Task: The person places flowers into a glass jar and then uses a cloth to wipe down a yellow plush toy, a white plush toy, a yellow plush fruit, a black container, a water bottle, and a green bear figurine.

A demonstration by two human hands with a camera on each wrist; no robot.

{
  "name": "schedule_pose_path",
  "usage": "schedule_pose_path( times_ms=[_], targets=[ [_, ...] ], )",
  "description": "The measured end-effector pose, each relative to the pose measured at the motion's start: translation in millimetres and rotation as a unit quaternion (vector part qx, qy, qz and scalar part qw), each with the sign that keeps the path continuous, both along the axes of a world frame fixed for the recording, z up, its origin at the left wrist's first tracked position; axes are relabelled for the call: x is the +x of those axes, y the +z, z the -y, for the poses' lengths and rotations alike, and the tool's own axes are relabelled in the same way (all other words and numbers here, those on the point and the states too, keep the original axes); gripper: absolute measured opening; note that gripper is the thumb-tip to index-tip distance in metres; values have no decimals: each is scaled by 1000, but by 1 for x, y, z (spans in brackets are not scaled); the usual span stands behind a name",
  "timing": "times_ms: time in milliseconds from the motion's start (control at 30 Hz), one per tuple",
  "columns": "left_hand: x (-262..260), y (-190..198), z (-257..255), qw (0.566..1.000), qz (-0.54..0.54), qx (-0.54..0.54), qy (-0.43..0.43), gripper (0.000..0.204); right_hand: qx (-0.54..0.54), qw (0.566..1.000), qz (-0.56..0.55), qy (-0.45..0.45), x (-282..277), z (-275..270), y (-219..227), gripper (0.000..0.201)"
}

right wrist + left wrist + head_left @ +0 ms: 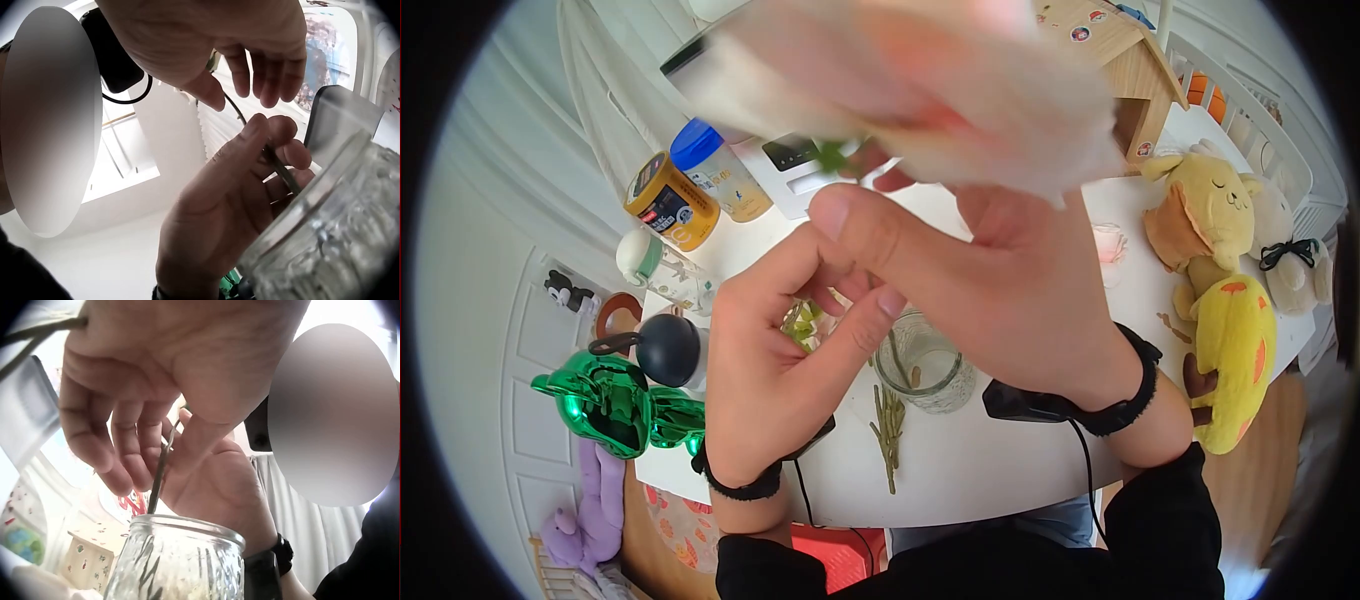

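Note:
A large pale pink and white flower (920, 90), blurred, fills the top of the head view near the camera. Its thin green stem (157, 481) runs down to the mouth of a ribbed glass jar (935, 375). My left hand (775, 350) pinches this stem between thumb and fingers, just above the jar's rim. Higher up, my right hand (1020, 290) curls its thumb and fingers around the stem near a green leaf (830, 158). More stems (147, 575) show through the jar's glass. Cut stem pieces (888, 440) lie beside the jar.
Behind my left hand stand a blue-lidded container (720, 170), an orange can (672, 205) and a bottle (662, 268). A shiny green figure (600, 400) and a dark round object (668, 350) are at left. Plush toys (1235, 340) line the white table's (1000, 490) right side.

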State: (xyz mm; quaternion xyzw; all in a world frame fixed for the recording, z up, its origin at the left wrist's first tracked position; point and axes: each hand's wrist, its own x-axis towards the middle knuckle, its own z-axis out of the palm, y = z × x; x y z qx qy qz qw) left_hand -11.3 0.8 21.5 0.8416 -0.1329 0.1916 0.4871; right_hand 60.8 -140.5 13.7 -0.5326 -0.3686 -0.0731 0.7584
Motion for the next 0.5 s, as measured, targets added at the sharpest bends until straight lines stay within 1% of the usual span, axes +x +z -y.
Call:
schedule_pose_path(
  times_ms=[33,67,100,133,167,267,333,367,433,500],
  targets=[
    [-1,1,1,1000,4,-11,-3,13,103,995,13,9,0,-4,-1,26],
    [-2,2,1,1000,3,-11,-1,13,103,995,12,11,-4,0,1,26],
    [-3,2,1,1000,-1,-9,7,13,-2,998,37,-54,-11,8,6,32],
    [-3,2,1,1000,-6,-6,14,13,-107,985,62,-117,-15,12,8,37],
    [-3,1,1,1000,-7,-6,14,13,-107,985,61,-117,-16,12,7,37],
    [-3,0,-3,1000,13,8,14,14,-66,985,102,-120,-11,7,2,45],
    [-4,3,-8,996,46,35,62,16,-37,983,128,-125,-6,2,-3,50],
    [-5,5,-13,996,46,37,60,16,-21,982,141,-128,-3,-1,-6,53],
    [-8,5,-23,992,21,80,97,21,10,977,168,-132,4,-8,-11,59],
    [-10,6,-24,991,30,88,97,23,42,970,195,-136,10,-15,-14,64]
  ],
)
